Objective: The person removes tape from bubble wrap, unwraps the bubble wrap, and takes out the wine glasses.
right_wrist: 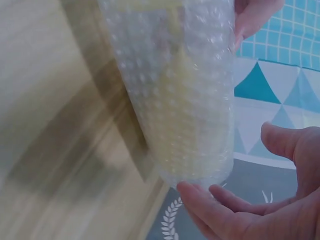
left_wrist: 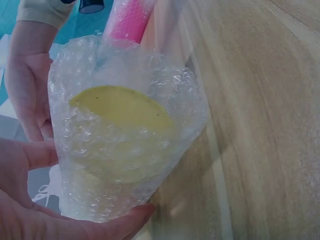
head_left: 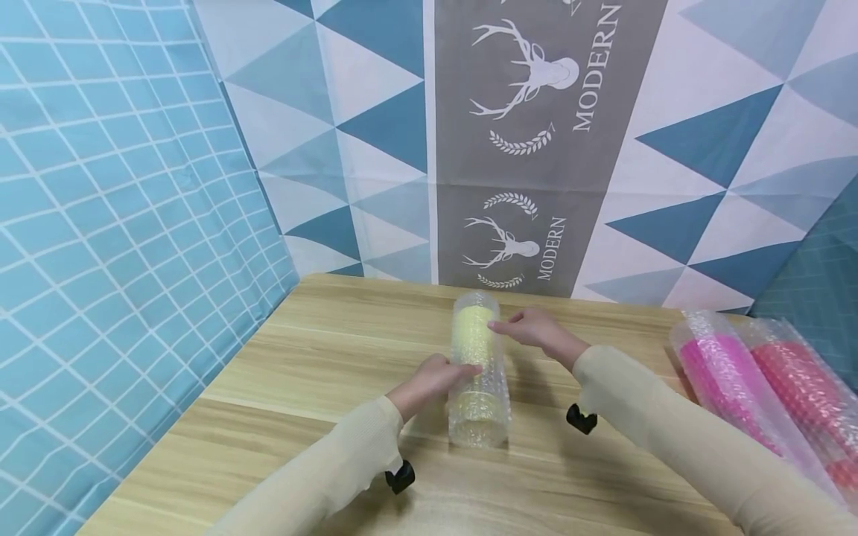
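Note:
A yellow cylinder in clear bubble wrap (head_left: 474,342) lies lengthwise on the wooden table. My left hand (head_left: 432,378) holds it from the left, thumb over the top; the left wrist view shows fingers (left_wrist: 120,222) along the wrap's other side. Inside the loose wrap at the near end, a round yellow edge (left_wrist: 122,105) shows through. By the far right side, my right hand (head_left: 536,330) touches the wrap with its fingertips (right_wrist: 192,195). Its thumb stands apart from the wrap in the right wrist view.
At the table's right edge lie two more bubble-wrapped cylinders, one pink (head_left: 727,372) and one red (head_left: 801,383). A patterned cloth (head_left: 523,149) with deer heads hangs behind the table (head_left: 322,350). Blue checked cloth (head_left: 121,208) hangs on the left.

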`<move>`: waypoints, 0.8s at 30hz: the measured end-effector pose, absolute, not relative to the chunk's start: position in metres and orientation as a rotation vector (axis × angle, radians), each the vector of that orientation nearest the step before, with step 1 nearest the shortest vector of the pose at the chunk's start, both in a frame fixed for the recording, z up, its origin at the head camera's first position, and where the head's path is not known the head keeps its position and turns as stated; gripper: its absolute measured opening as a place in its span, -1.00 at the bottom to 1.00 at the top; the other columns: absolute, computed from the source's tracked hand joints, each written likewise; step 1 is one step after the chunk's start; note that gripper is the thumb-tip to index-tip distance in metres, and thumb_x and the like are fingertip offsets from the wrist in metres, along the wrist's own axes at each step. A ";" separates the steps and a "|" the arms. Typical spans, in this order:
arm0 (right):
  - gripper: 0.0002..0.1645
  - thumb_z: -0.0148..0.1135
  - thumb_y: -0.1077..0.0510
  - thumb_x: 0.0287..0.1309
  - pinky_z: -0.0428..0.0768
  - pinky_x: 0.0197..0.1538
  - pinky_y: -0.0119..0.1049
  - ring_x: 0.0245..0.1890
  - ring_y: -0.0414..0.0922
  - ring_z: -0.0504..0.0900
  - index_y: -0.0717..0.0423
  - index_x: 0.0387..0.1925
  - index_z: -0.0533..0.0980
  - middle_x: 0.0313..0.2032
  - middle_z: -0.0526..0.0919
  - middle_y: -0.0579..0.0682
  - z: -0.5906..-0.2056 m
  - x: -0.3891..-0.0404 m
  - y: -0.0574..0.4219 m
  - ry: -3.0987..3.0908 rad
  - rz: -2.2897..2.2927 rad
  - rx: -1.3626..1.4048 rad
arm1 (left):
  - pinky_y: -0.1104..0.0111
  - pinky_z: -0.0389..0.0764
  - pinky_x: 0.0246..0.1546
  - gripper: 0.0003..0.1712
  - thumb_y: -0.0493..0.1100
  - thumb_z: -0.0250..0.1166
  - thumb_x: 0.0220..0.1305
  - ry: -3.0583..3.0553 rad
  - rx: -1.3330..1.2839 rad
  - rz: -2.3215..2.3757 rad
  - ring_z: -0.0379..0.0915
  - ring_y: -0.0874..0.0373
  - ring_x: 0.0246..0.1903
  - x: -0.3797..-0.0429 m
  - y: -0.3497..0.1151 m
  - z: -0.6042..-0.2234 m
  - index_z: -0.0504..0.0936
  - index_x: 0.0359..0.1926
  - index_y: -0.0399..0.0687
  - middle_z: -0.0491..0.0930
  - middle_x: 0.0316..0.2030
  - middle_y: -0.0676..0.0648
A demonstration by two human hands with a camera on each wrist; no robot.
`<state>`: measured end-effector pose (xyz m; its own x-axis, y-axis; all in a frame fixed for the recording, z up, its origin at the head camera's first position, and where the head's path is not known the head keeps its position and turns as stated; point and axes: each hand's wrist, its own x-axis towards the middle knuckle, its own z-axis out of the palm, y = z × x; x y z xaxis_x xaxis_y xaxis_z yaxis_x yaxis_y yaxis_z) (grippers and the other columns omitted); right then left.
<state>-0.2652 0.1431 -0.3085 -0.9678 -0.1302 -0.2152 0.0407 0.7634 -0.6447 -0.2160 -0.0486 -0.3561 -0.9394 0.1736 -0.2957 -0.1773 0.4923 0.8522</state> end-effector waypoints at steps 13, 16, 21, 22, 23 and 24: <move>-0.51 0.33 -0.19 0.06 0.64 -0.34 -0.39 -0.53 -0.21 0.66 0.08 -0.69 0.48 -0.57 0.67 -0.02 -0.288 -0.281 0.119 2.845 -0.757 -0.122 | -0.03 0.49 0.14 -0.36 0.16 0.30 0.13 2.411 0.000 1.386 0.53 -0.05 -0.12 -0.218 -0.051 -0.353 0.55 -0.07 -0.37 0.61 -0.16 -0.22; -0.51 0.33 -0.20 0.06 0.68 -0.31 -0.37 -0.52 -0.18 0.71 0.17 -0.53 0.56 -0.42 0.74 0.09 -0.287 -0.286 0.112 2.860 -0.673 -0.107 | 0.00 0.51 0.11 -0.40 0.14 0.31 0.12 2.401 0.010 1.408 0.53 -0.02 -0.17 -0.217 -0.051 -0.353 0.56 -0.12 -0.36 0.62 -0.19 -0.21; -0.56 0.39 -0.09 0.03 0.71 -0.35 -0.37 -0.63 -0.19 0.64 0.09 -0.64 0.42 -0.67 0.59 -0.03 -0.284 -0.292 0.102 2.830 -0.727 -0.099 | 0.01 0.51 0.10 -0.38 0.13 0.32 0.10 2.401 -0.001 1.417 0.52 -0.03 -0.16 -0.216 -0.051 -0.352 0.53 -0.10 -0.38 0.60 -0.19 -0.21; -0.55 0.40 -0.07 0.03 0.72 -0.34 -0.36 -0.65 -0.20 0.63 0.08 -0.66 0.39 -0.72 0.55 -0.06 -0.283 -0.293 0.100 2.828 -0.731 -0.105 | 0.00 0.51 0.11 -0.36 0.13 0.32 0.10 2.401 -0.008 1.416 0.51 -0.04 -0.14 -0.216 -0.050 -0.352 0.51 -0.08 -0.38 0.59 -0.17 -0.21; -0.55 0.40 -0.06 0.03 0.72 -0.35 -0.36 -0.68 -0.22 0.60 0.07 -0.67 0.37 -0.75 0.50 -0.10 -0.282 -0.294 0.098 2.829 -0.728 -0.110 | -0.01 0.49 0.11 -0.35 0.13 0.32 0.10 2.402 -0.014 1.413 0.50 -0.05 -0.12 -0.216 -0.050 -0.352 0.49 -0.06 -0.39 0.57 -0.16 -0.21; -0.55 0.41 -0.05 0.02 0.71 -0.35 -0.37 -0.69 -0.23 0.58 0.06 -0.67 0.36 -0.77 0.48 -0.11 -0.281 -0.294 0.096 2.832 -0.725 -0.112 | -0.02 0.49 0.12 -0.34 0.13 0.33 0.10 2.404 -0.019 1.409 0.49 -0.05 -0.10 -0.216 -0.050 -0.351 0.49 -0.05 -0.39 0.57 -0.15 -0.21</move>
